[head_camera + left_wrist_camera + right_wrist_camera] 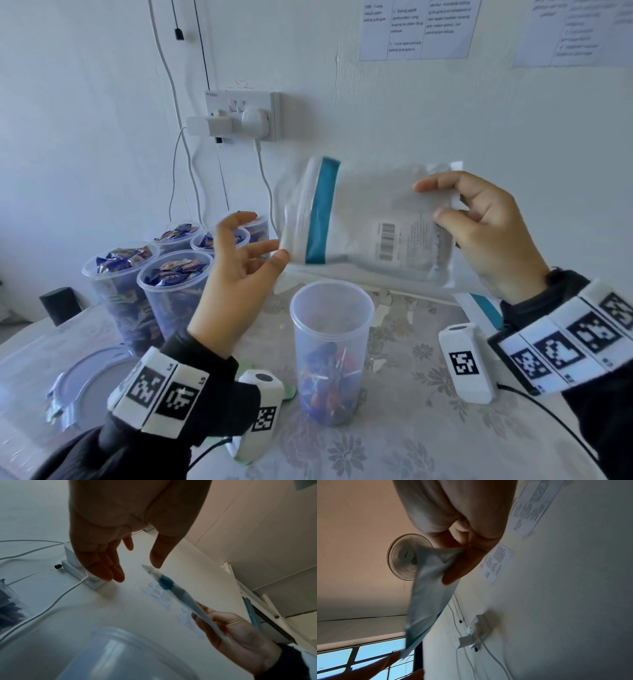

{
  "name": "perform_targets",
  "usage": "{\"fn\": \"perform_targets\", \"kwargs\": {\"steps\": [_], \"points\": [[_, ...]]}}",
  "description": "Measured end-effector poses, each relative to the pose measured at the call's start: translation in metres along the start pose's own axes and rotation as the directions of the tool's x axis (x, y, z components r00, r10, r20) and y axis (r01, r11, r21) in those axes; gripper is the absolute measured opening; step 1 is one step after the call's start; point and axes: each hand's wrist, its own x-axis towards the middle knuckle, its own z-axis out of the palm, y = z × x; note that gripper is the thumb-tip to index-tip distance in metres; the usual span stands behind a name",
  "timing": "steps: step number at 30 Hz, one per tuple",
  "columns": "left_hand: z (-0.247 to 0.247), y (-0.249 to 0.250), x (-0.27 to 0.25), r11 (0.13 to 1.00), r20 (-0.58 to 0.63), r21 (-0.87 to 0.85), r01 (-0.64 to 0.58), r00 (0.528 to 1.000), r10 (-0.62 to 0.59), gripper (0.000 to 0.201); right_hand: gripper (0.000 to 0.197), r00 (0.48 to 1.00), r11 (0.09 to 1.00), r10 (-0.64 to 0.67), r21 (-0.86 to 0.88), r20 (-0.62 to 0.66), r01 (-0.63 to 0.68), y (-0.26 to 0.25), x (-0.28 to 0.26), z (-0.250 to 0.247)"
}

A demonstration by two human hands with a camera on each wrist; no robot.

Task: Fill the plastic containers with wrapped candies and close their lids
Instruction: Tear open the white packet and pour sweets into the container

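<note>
We have the bag (370,222) up in mid-frame of the head view, lying almost on its side, teal band toward the left and the barcode end in our right hand (493,233). That hand pinches the bag's bottom edge between thumb and fingers, a firm hold by the look of the right wrist view. Our left hand (239,274) is spread open, fingers relaxed, holding nothing, its fingertips just beside the bag's mouth. The bag looks flat, nearly spent, though we can't tell whether a candy is left inside. Directly below it stands the open container (331,353), lower centre, with lollipops (329,377) only in its bottom part. At left of the frame the filled containers (150,281) cluster together, still unlidded, and a lid (92,373) lies flat at lower left. To do this well, we judge the mouth should come right over the rim before we tip, the left hand pinching it to steer, then a gentle shake from the bottom corner. Tip too early and sweets could scatter on the tablecloth (411,428)
</note>
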Motion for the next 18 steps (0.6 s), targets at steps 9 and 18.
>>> {"fn": "perform_targets", "kwargs": {"steps": [9,18], "points": [[0.008,0.014,-0.027,0.966,0.042,-0.257,-0.037,0.998,0.05,0.034,0.039,0.993,0.951,0.005,0.306,0.115,-0.04,-0.009,-0.043,0.055],[-0.033,-0.007,-0.025,0.979,-0.13,-0.199,0.048,0.989,-0.075,0.045,0.093,0.941,1.0,0.028,-0.022,0.337,-0.022,0.053,-0.083,0.075]]}}
